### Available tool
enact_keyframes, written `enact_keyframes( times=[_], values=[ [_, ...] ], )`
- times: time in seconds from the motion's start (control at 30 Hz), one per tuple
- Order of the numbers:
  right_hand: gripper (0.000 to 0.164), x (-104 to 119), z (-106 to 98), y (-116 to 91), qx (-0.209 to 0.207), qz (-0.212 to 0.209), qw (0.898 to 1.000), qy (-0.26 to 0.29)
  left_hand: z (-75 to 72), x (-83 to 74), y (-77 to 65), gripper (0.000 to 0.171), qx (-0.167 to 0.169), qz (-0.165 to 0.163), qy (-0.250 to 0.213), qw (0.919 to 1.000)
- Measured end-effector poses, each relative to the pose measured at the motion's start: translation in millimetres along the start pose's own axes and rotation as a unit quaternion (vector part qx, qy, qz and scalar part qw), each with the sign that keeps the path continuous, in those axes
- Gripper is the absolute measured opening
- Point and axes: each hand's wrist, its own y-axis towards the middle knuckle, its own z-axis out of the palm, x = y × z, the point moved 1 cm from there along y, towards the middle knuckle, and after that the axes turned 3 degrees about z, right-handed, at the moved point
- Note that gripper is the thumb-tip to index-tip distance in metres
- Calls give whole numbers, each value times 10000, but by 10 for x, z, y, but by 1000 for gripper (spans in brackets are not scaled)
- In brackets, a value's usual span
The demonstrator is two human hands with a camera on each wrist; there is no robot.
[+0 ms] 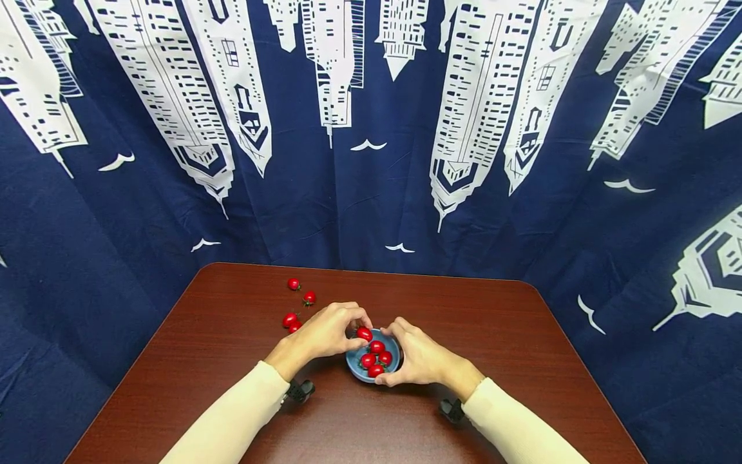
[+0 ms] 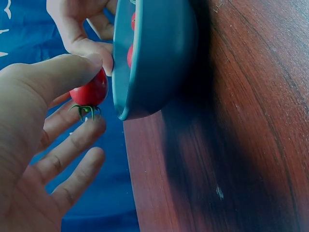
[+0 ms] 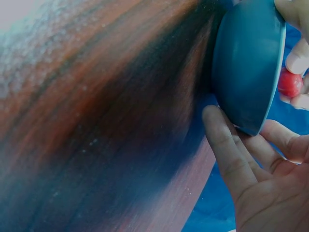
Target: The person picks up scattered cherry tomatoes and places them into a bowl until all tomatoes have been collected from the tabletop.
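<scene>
A small blue bowl (image 1: 352, 365) stands on the table with several red cherry tomatoes (image 1: 368, 361) inside. Above its left rim, my left hand (image 1: 332, 331) pinches one more cherry tomato (image 2: 90, 91) between thumb and fingers. In the left wrist view this tomato's green stem end faces away from the thumb, and the last fingers are spread. My right hand (image 1: 426, 356) holds the bowl from the right, thumb at the near side and fingers at the far side. The right wrist view shows its fingers against the bowl's outer wall (image 3: 248, 63).
Several loose cherry tomatoes (image 1: 310, 298) lie on the brown wooden table (image 1: 464, 316), beyond and left of my left hand. A dark blue cloth (image 1: 371, 200) with white building prints hangs behind the table. Black straps with small devices sit on both wrists.
</scene>
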Motion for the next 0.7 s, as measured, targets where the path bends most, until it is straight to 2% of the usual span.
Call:
enact_keyframes(
  times=[0.17, 0.3, 0.7],
  values=[
    [79, 3, 0, -2, 8, -5, 10000, -25, -6, -9, -9, 42, -23, -148, 311, 9994],
    [81, -5, 1, -4, -49, -46, 9999, -75, -29, -11, -31, 56, -34, -215, 372, 9991],
    [85, -25, 13, 12, 18, -10, 10000, -86, -49, 19, -93, 64, 5, -296, 357, 9989]
  ],
)
